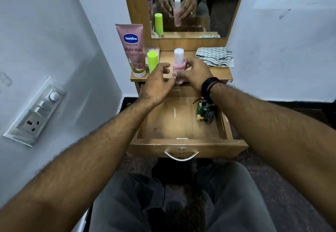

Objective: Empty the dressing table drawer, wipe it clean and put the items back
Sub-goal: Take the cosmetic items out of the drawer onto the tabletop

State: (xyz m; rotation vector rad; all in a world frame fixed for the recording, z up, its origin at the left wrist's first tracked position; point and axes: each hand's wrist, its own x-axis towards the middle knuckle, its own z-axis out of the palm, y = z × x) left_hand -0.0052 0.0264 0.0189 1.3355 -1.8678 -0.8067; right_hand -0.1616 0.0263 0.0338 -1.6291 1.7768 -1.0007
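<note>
While the right hand [194, 72] grips the pink bottle [178, 64] over the tabletop's [221, 72] front edge, the left hand [158, 84] hovers loosely beside it. Emptying seems underway: next, stand it down, then clear the drawer's [181, 120] circuit board [205, 111].

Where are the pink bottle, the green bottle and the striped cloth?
pink bottle [178, 56], head view, on its white cap.
green bottle [152, 57], head view, on its green cap.
striped cloth [214, 56], head view, middle of the crumpled fabric.

pink bottle [177, 68] base hidden, drawer clutter [206, 112] indistinct
</note>
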